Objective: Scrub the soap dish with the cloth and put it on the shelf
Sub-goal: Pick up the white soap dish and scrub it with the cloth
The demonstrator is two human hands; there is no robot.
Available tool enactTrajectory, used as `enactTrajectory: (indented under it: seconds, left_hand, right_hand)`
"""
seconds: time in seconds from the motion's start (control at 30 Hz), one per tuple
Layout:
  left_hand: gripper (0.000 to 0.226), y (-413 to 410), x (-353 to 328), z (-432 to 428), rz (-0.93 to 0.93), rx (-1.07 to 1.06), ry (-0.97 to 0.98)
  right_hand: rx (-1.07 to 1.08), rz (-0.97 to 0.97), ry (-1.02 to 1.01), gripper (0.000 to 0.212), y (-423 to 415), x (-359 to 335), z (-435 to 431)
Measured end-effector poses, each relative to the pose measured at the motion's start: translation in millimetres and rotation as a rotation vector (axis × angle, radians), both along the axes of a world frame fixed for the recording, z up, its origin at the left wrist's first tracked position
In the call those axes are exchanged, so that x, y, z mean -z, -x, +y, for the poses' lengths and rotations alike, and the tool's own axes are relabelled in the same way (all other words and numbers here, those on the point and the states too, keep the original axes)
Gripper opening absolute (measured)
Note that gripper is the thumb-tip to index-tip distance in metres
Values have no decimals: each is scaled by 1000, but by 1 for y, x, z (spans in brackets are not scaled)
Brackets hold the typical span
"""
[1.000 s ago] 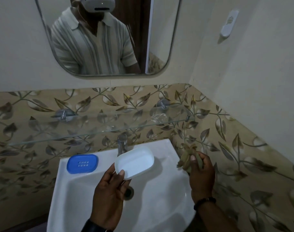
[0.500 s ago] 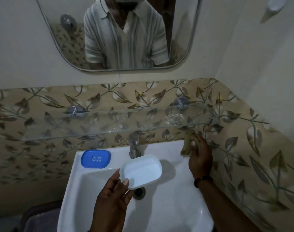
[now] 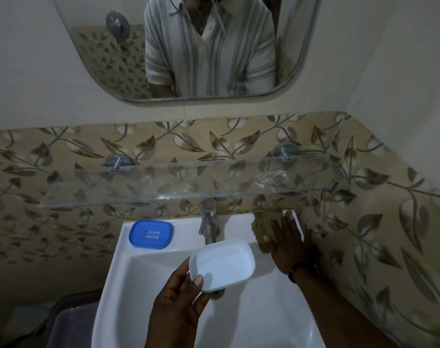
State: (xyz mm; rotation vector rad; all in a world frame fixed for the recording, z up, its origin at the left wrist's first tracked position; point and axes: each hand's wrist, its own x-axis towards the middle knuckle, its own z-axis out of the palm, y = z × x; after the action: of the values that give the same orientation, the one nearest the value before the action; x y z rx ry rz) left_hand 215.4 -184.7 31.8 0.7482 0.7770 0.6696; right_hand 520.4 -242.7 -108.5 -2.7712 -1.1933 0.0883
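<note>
Soap dish (image 3: 222,264) pinched by left hand (image 3: 178,305); right hand (image 3: 289,244) flat on cloth (image 3: 263,228).

No readable text, brand, number or sign shows anywhere. The blue soap-dish lid (image 3: 151,234) on the sink rim bears a row of small marks, perhaps slots rather than letters; too small to tell.

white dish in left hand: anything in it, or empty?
Empty. The white soap dish, held in the left hand over the basin, faces hollow side up and shows only bare white inside: no soap, no pooled water visible.
</note>
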Motion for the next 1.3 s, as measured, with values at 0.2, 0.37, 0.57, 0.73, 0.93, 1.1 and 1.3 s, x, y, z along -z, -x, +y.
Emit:
enactTrajectory:
  seconds: [0.2, 0.37, 0.57, 0.73, 0.93, 1.1, 1.3]
  left_hand:
    - [72, 0, -2, 0, -22, 26, -14]
    - [44, 5, -4, -2, -14, 42, -14]
    - [95, 16, -2, -2, -29, 77, -29]
    - [72, 15, -7, -3, -21, 95, -15]
    - [83, 8, -11, -7, -59, 131, -35]
    - [60, 5, -12, -7, -105, 164, 16]
    - [57, 11, -16, -8, -143, 151, 28]
  right_hand:
    - [17, 10, 73, 90, 4, -6, 1]
    - [25, 18, 97, 104, 3, -10, 2]
    - [45, 55, -82, 105, 3, -21, -6]
    - [57, 64, -235, 91, 12, -35, -18]
    - [0, 28, -618, 67, 36, -79, -33]
    - [-119, -23, -870, 53, 75, -126, -43]
    - [-211, 5, -879, 54, 124, -169, -51]
